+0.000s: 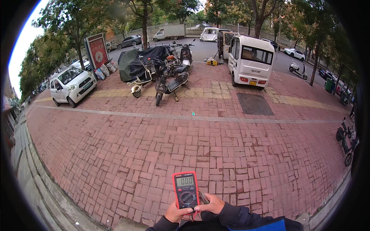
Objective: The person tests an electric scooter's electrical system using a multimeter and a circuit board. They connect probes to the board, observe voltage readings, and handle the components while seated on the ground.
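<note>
A digital multimeter [187,192] with a red case and black face stands tilted toward me at the lower middle, its screen lit with digits and its round dial [187,198] below. My left hand [175,213] is closed on its lower left, thumb across the bottom edge. At the lower right, my right hand [214,205] is closed too, its thumb by the sockets. Dark test probes [203,197] stick up along the meter's right side from my right hand. Red and black leads show beneath the thumbs; my other fingers are hidden behind the meter.
Red brick paving [127,154] spreads ahead, with stone steps [29,177] at left. Farther off stand parked scooters [175,81], a white car [73,85], a white van-like vehicle [252,61] and a dark metal cover [254,104]. Another scooter [347,142] stands at right.
</note>
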The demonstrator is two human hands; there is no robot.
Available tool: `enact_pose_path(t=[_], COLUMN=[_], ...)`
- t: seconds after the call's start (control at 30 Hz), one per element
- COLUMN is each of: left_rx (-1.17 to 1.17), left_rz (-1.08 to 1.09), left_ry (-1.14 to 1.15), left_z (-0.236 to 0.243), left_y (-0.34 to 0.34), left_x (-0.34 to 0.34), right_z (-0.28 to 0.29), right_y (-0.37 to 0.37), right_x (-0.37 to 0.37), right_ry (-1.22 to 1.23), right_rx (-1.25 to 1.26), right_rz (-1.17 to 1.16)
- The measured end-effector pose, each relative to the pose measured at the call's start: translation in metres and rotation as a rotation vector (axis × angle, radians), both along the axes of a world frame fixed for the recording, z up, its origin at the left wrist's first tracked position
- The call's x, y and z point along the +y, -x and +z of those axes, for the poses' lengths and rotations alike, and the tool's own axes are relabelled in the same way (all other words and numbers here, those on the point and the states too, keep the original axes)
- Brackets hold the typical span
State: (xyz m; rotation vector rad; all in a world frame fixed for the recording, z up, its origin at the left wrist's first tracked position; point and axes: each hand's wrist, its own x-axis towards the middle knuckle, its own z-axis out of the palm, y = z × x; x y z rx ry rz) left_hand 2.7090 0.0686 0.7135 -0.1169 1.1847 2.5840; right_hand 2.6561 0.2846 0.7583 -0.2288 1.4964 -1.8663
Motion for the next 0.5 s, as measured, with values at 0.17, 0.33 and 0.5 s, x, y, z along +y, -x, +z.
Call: enact_pose_path(t=[0.17,0.33,0.5], left_rx=[-0.096,-0.074,-0.027], left_rz=[-0.031,0.099,0.136], left_ry=[-0.001,0.060,0.092], left_z=[-0.041,-0.036,-0.030], left_y=[0.152,0.313,0.472], left_x=[0.023,0.047,0.050], right_z=[-0.039,-0.029,-0.028], right_y=[0.159,0.330,0.503], right_x=[0.026,0.041,0.050], right_ry=[-0.121,0.056,-0.033], right_rx=[-0.104,-0.072,-0.066], right_rz=[0.020,0.068,0.162])
